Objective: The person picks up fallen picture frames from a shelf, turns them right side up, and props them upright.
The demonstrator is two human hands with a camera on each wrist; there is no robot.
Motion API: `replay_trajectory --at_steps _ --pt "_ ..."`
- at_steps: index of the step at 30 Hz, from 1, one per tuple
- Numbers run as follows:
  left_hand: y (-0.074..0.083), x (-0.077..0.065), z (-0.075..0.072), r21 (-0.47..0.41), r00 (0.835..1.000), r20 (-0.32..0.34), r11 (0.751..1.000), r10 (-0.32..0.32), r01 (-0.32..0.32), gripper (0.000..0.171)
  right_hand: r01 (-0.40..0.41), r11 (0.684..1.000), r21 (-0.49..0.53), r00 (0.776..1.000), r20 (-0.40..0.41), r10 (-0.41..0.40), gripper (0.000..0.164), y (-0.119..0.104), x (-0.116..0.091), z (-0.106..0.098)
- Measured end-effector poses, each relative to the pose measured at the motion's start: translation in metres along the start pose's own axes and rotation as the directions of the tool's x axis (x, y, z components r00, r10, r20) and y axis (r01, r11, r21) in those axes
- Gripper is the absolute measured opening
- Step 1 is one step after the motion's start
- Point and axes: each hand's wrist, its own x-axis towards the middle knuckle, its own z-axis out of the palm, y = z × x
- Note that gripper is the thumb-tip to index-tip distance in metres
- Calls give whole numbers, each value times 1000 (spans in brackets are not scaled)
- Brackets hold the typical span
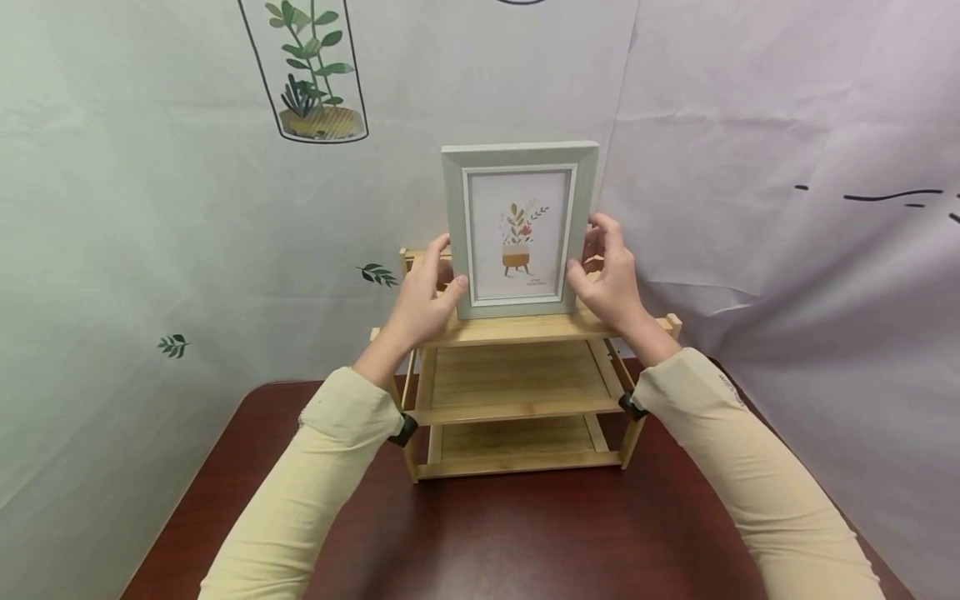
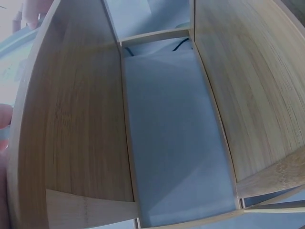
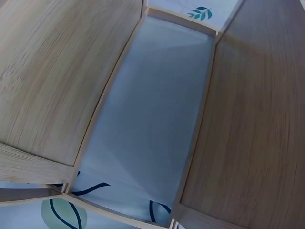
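Observation:
A grey-green picture frame (image 1: 453,208), holding a print of a potted plant, stands upright on the top shelf of a wooden rack (image 1: 517,329). At its left side, my left hand (image 1: 426,292) holds the lower edge, thumb in front and fingers partly hidden behind. My right hand (image 1: 609,279) has the opposite edge between its thumb and bent fingers. In the left wrist view, fingertips (image 2: 5,117) show beside the top shelf (image 2: 81,109) at the left border. The right wrist view shows the rack's shelves (image 3: 248,119) and no hand.
Two lower shelves (image 1: 525,375) lie beneath the top one. The rack stands on a dark red table (image 1: 480,533). A pale cloth (image 1: 735,108) printed with plants hangs close behind and at both sides.

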Motion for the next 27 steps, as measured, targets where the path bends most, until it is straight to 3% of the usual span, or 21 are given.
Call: replay_trajectory --at_steps 5,9,17,27 --pt "0 -1 -1 16 1000 -6 1000 5 -5 57 -45 999 4 999 7 45 48 0 1 1" --pt "0 -2 -2 58 1000 -15 998 18 -17 57 -138 990 18 990 22 138 44 0 1 2" --pt "4 -5 1 109 997 -59 993 48 -42 56 -343 939 19 937 71 341 37 -2 6 2" --pt "13 -13 10 126 986 -159 991 59 -39 56 -437 899 6 896 86 435 30 -2 18 8"
